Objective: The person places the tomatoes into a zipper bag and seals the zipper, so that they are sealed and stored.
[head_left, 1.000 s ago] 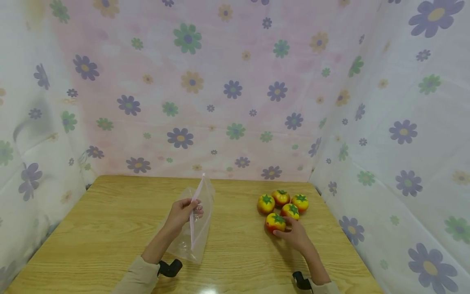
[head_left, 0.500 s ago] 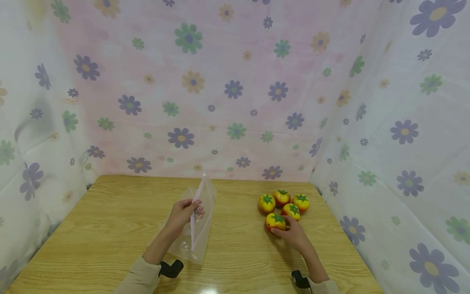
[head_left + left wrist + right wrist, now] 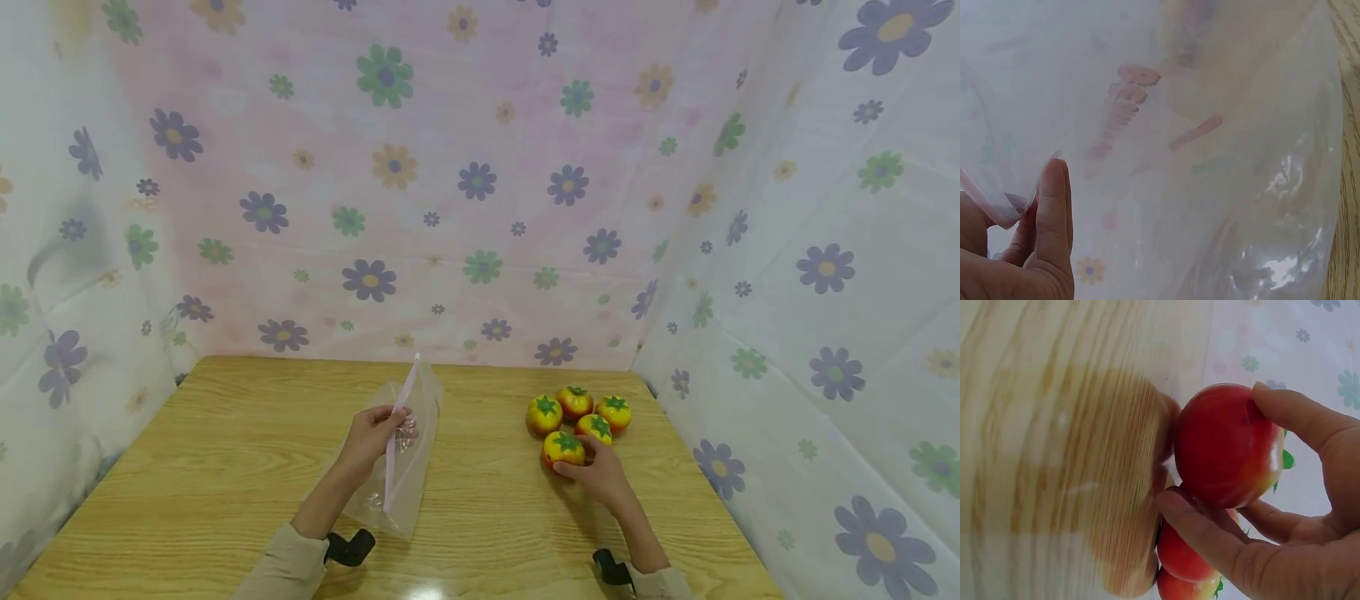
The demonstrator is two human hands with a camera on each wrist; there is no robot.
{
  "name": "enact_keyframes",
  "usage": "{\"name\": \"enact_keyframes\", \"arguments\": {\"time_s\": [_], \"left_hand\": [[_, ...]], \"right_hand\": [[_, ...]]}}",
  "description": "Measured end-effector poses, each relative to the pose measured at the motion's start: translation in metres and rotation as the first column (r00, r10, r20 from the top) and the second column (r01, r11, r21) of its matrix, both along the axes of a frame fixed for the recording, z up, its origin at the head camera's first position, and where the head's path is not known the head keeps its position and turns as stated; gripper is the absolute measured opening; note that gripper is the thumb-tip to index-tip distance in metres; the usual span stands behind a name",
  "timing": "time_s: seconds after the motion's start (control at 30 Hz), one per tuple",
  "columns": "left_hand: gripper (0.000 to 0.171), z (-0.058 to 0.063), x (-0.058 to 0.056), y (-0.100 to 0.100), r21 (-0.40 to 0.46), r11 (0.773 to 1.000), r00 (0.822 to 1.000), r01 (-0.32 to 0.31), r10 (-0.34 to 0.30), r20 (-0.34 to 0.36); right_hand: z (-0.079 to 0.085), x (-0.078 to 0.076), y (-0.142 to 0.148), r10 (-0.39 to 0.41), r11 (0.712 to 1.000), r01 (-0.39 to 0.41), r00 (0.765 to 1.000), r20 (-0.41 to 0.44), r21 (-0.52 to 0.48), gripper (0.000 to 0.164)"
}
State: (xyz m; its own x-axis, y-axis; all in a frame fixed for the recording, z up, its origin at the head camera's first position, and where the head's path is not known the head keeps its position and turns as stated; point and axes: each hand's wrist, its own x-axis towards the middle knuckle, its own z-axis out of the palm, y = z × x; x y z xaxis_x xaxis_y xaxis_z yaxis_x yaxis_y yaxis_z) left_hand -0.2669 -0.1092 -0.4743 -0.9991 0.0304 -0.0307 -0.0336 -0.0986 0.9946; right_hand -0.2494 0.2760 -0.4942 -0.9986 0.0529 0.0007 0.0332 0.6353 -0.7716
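My left hand [image 3: 372, 439] pinches the pink zip edge of a clear plastic zip bag [image 3: 408, 492], which stands over the table left of centre. In the left wrist view, thumb and fingers hold the strip at lower left, and faint printed marks show on the bag [image 3: 1260, 194]. My right hand [image 3: 600, 477] grips a yellow-and-red tomato [image 3: 563, 448] with a green leafy top, thumb on the near side and fingers on the far side. From the right wrist view, this tomato [image 3: 1225, 447] shows its red underside close over the table.
Several similar tomatoes [image 3: 575, 403] sit clustered just behind the held one, towards the right side of the wooden table [image 3: 247, 433]. Flower-patterned cloth [image 3: 480, 208] hangs behind the table and along both sides. Each wrist carries a black camera mount [image 3: 350, 547].
My right hand and the gripped tomato have shifted up very slightly in the head view. The left hand keeps its hold, and the bag's lower zip end has swung slightly left.
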Motion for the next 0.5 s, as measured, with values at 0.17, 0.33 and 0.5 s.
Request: {"name": "enact_keyframes", "arguments": {"time_s": [0.17,0.33,0.5], "left_hand": [[0.030,-0.0004,-0.0019,0.0012,0.015,1.000,1.000,-0.001,0.001,0.001],[0.029,-0.0020,-0.0029,0.0020,0.021,1.000,1.000,-0.007,0.007,0.001],[0.030,-0.0036,-0.0028,0.0026,0.021,1.000,1.000,-0.004,0.004,0.005]], "right_hand": [[0.0011,-0.0010,-0.0006,-0.029,0.999,0.029,0.999,-0.025,-0.032,0.076],[0.0038,-0.0010,-0.0032,-0.051,0.996,0.047,0.997,-0.051,-0.080,0.073],[0.0078,0.0018,-0.0091,-0.059,0.988,0.049,0.996,-0.071,-0.145,0.070]]}}
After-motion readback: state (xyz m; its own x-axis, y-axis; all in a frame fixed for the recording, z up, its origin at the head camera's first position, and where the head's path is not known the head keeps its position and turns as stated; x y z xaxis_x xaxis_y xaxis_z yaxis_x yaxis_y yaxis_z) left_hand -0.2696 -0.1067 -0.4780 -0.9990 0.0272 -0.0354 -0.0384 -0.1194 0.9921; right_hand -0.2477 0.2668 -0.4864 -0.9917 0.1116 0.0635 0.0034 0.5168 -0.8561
